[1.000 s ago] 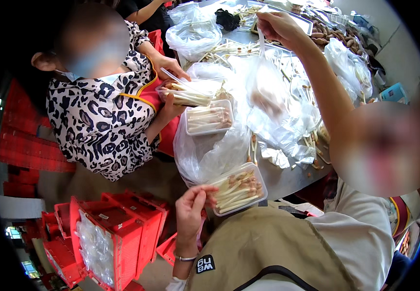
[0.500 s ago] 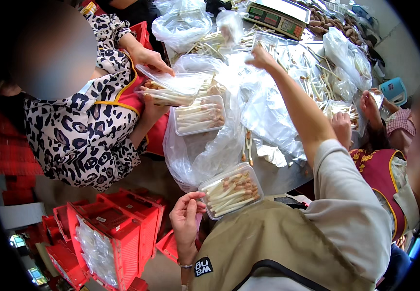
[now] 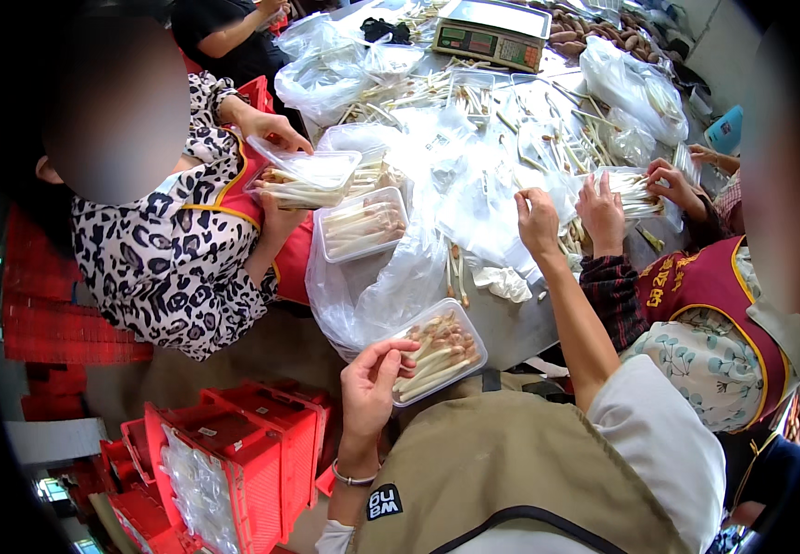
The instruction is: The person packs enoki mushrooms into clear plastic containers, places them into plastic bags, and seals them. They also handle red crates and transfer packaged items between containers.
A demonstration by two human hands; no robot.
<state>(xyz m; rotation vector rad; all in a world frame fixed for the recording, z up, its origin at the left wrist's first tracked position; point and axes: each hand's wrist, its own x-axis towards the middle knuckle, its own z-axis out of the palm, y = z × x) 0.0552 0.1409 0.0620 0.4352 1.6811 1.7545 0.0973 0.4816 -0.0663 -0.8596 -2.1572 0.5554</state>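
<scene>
My left hand [image 3: 372, 379] grips the left edge of a clear rectangular tub [image 3: 442, 355] of long white stems with brown tips, near the table's front edge, its fingertips over the stems. My right hand [image 3: 536, 217] is above white plastic sheets and bags [image 3: 455, 208] right of centre, its fingers curled together; whatever they hold is too small to make out. Another filled tub [image 3: 363, 224] rests on a bag to the left. Loose stems [image 3: 455, 272] lie between that bag and a crumpled white scrap [image 3: 502, 282].
A co-worker [image 3: 160, 258] at left holds a tub [image 3: 303, 180] and lid; co-workers' hands [image 3: 603, 212] at right work on another tub [image 3: 636, 189]. A scale [image 3: 488, 42], brown roots [image 3: 594, 42] and bags [image 3: 626, 83] fill the back. Red crates [image 3: 234, 462] stand at lower left.
My right hand has come down from high over the back of the table, where it held a bag, to mid-table. The bag has left it. More of the right-hand co-workers is in view.
</scene>
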